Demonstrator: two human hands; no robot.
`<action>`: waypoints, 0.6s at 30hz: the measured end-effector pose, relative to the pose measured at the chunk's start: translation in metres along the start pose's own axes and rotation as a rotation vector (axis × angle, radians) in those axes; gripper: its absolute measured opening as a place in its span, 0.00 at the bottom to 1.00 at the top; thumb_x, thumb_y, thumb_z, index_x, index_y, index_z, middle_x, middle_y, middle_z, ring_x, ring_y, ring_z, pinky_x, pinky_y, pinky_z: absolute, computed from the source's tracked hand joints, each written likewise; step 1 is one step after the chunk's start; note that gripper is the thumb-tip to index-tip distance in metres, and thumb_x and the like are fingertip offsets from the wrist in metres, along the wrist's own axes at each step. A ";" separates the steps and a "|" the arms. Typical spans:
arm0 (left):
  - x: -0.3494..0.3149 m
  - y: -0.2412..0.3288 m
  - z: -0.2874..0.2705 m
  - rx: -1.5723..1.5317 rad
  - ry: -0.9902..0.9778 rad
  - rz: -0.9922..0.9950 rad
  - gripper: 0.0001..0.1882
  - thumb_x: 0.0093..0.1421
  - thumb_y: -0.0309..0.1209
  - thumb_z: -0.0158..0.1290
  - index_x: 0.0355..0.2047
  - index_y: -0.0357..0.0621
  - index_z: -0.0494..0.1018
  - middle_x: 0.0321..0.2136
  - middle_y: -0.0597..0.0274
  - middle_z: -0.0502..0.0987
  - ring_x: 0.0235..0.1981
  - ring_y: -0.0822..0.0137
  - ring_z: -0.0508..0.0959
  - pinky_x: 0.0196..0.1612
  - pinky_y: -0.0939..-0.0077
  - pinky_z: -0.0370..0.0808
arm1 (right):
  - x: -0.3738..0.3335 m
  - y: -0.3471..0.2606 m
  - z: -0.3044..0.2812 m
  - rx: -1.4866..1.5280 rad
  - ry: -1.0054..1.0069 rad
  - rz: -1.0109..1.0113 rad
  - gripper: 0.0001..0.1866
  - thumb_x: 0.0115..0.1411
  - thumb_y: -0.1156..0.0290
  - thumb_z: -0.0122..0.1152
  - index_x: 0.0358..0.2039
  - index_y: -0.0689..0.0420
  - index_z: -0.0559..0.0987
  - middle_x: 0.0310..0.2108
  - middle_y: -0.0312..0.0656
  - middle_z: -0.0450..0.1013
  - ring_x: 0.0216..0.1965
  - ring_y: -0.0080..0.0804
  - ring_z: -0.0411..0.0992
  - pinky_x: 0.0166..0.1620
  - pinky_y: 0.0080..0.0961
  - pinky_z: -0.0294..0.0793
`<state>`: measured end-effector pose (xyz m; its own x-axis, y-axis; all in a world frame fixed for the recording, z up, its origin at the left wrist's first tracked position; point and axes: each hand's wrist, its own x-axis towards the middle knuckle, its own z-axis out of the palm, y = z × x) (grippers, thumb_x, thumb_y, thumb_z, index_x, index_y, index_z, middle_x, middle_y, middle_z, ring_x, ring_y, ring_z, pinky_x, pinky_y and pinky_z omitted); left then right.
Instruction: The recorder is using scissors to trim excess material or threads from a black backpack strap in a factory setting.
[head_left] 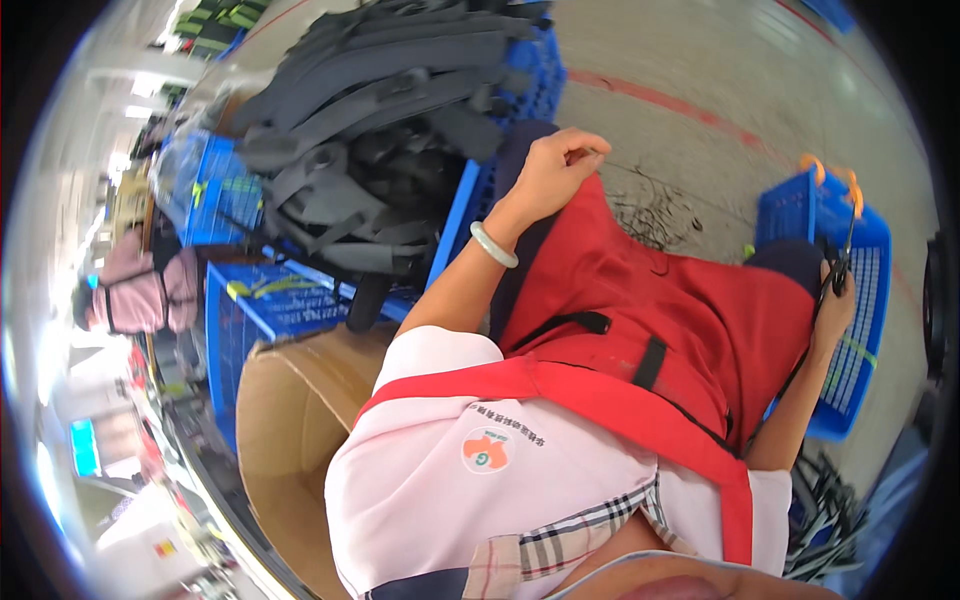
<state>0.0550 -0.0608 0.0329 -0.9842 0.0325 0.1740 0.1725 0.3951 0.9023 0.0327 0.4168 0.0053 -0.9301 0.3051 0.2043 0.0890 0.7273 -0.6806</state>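
Observation:
My left hand [562, 172], with a pale bangle at the wrist, is raised over my left knee beside the red apron [640, 310]. Its fingers are curled and pressed together at the tips; whatever they hold, if anything, is too small to make out. By my right knee, my right hand [836, 305] is closed around dark scissors [841, 275], their thin blades pointing away from me. It is beside a blue plastic basket [878, 300] with orange loops at its far end. Dark grey padded straps [400, 110] are heaped to the left of my left hand.
Black thread-like scraps [655, 212] lie on the floor ahead. Blue crates [280, 300] and an open cardboard box [285, 440] stand at my left. Dark strips [825, 515] are piled at my right side. Another person in pink [150, 283] is farther left.

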 end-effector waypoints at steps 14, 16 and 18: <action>-0.044 -0.071 -0.192 -0.722 0.882 -0.233 0.21 0.60 0.20 0.49 0.53 0.23 0.61 0.45 0.41 0.70 0.46 0.49 0.76 0.49 0.62 0.76 | 0.001 -0.002 0.027 -0.213 0.069 -0.245 0.20 0.61 0.60 0.58 0.46 0.61 0.75 0.41 0.47 0.76 0.44 0.39 0.75 0.46 0.27 0.70; -0.039 -0.084 -0.218 -0.788 0.917 -0.224 0.21 0.61 0.19 0.48 0.53 0.23 0.60 0.45 0.42 0.70 0.45 0.49 0.76 0.49 0.62 0.76 | 0.006 0.000 0.028 -0.275 0.056 -0.269 0.20 0.61 0.59 0.58 0.47 0.62 0.74 0.42 0.47 0.76 0.46 0.39 0.75 0.47 0.27 0.70; -0.034 -0.084 -0.224 -0.699 0.923 -0.198 0.25 0.59 0.22 0.53 0.55 0.26 0.59 0.44 0.45 0.69 0.49 0.48 0.74 0.50 0.61 0.74 | 0.006 0.007 0.026 -0.271 0.056 -0.257 0.21 0.61 0.58 0.58 0.47 0.62 0.75 0.43 0.48 0.76 0.46 0.41 0.74 0.47 0.29 0.70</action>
<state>0.0829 -0.3005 0.0394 -0.6443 -0.7641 -0.0329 0.2858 -0.2804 0.9163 0.0182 0.4076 -0.0162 -0.9142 0.1194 0.3873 -0.0467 0.9183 -0.3932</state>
